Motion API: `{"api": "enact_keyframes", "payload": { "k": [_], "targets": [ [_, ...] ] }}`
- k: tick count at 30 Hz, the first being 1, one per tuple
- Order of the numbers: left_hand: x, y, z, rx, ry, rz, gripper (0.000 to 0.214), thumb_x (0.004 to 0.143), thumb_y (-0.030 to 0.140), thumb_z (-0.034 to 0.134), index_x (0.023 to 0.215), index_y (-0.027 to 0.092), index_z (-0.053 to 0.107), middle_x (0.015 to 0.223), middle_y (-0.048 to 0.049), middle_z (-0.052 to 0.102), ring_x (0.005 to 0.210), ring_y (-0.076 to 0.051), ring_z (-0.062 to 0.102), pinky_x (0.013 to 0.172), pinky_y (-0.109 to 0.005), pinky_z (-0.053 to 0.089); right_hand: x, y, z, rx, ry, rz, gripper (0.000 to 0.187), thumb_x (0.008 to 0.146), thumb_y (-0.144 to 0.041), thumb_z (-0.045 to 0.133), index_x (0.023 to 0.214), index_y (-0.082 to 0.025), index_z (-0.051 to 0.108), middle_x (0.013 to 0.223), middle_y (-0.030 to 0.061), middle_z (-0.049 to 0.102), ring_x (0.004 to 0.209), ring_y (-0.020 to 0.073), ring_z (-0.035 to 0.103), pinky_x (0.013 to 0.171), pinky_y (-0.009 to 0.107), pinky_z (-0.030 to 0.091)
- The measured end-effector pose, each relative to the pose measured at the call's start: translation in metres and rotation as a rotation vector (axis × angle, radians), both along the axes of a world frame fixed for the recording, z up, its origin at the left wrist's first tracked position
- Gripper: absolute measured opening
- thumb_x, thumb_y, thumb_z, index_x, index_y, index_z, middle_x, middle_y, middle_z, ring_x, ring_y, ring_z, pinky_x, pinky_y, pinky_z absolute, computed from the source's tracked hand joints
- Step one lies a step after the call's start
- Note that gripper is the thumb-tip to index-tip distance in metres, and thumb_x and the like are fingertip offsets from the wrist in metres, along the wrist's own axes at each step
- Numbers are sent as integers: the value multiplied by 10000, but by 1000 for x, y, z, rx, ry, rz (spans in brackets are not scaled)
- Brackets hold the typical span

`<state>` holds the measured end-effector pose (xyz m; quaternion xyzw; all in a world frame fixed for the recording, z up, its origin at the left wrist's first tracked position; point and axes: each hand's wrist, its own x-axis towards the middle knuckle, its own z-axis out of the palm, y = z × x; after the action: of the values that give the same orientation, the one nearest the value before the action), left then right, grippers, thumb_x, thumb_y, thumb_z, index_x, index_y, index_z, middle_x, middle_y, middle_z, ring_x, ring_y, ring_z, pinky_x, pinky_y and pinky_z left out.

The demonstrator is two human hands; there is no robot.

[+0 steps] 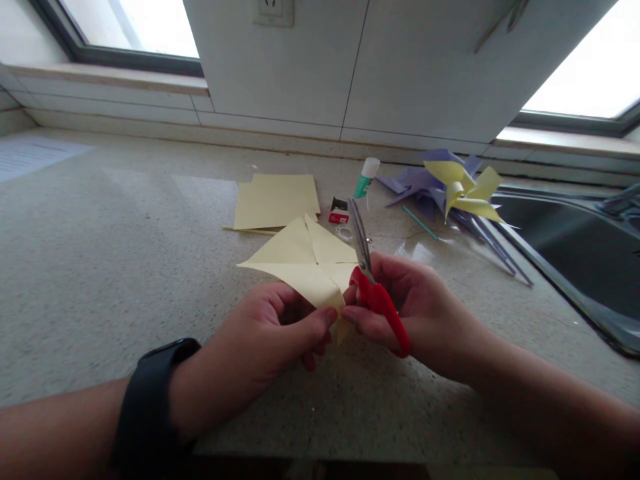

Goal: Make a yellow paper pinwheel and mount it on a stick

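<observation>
A yellow paper square [295,250], creased and slit from its corners toward the middle, is pinched at its near corner by my left hand [270,333]. My right hand [420,300] has red-handled scissors [383,303] hooked in it, their blades pointing up and away. The thumb and fingertips of that same hand also touch the paper's near corner, close to my left thumb. Behind the paper lie more yellow paper sheets [275,197] in a loose stack. A small red box [339,212] stands just beyond the scissor blades.
A glue stick [367,177] stands near the wall. Purple and yellow pinwheels [465,190] lie at the right by the sink [575,247]. A thin green stick [420,222] rests before them. Printed paper [40,155] is at the far left.
</observation>
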<state>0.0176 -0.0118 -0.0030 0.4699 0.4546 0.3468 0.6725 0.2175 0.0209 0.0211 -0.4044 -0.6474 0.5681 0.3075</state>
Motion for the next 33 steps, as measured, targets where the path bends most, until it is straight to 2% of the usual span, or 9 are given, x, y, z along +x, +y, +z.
{"api": "enact_keyframes", "payload": {
  "k": [7, 10, 13, 17, 23, 29, 33],
  "targets": [
    [2, -1, 6, -16, -21, 41, 200, 832, 365, 750, 800, 172, 706, 659, 11, 674, 527, -96, 568, 498, -191, 461, 3, -1, 1, 0, 7, -20, 268, 735, -256, 847, 773, -195, 588, 699, -28, 583, 606, 101, 508, 529, 217, 423],
    [3, -2, 6, -18, -64, 97, 227, 821, 371, 762, 763, 166, 684, 626, 8, 665, 508, -96, 557, 476, -188, 457, 10, -1, 6, -139, 4, 31, 269, 771, -313, 824, 771, -202, 579, 656, -39, 558, 556, 94, 517, 481, 199, 416],
    [1, -2, 2, -12, -134, 166, 252, 820, 386, 779, 777, 161, 675, 630, 9, 661, 532, -99, 581, 468, -176, 463, 19, -1, 9, -312, -60, 185, 312, 764, -376, 827, 788, -196, 573, 638, -45, 533, 510, 79, 499, 432, 176, 396],
    [-3, -1, -1, -14, -200, 251, 266, 826, 381, 784, 761, 154, 659, 649, 8, 666, 521, -83, 587, 441, -155, 446, 27, 1, 8, -394, -162, 269, 410, 745, -429, 828, 732, -207, 484, 612, -53, 505, 492, 75, 498, 410, 155, 364],
    [-2, 0, 1, -36, -291, 310, 230, 840, 309, 767, 723, 153, 646, 642, 21, 646, 510, -70, 583, 416, -134, 427, 31, 3, 14, -419, -220, 296, 434, 741, -470, 806, 665, -226, 456, 525, -49, 482, 447, 90, 434, 374, 181, 304],
    [-2, 2, 3, -53, -348, 313, 205, 832, 265, 777, 709, 152, 659, 626, 28, 648, 487, -59, 572, 397, -117, 432, 32, 8, 19, -293, -340, 347, 464, 759, -505, 767, 602, -221, 435, 556, -39, 433, 482, 97, 387, 381, 203, 310],
    [-3, 4, 3, -58, -365, 308, 207, 842, 254, 771, 694, 151, 670, 613, 35, 651, 471, -46, 566, 395, -102, 439, 33, 9, 18, -284, -368, 361, 469, 775, -520, 745, 602, -224, 425, 557, -38, 431, 465, 100, 421, 368, 205, 329]
  ]
}}
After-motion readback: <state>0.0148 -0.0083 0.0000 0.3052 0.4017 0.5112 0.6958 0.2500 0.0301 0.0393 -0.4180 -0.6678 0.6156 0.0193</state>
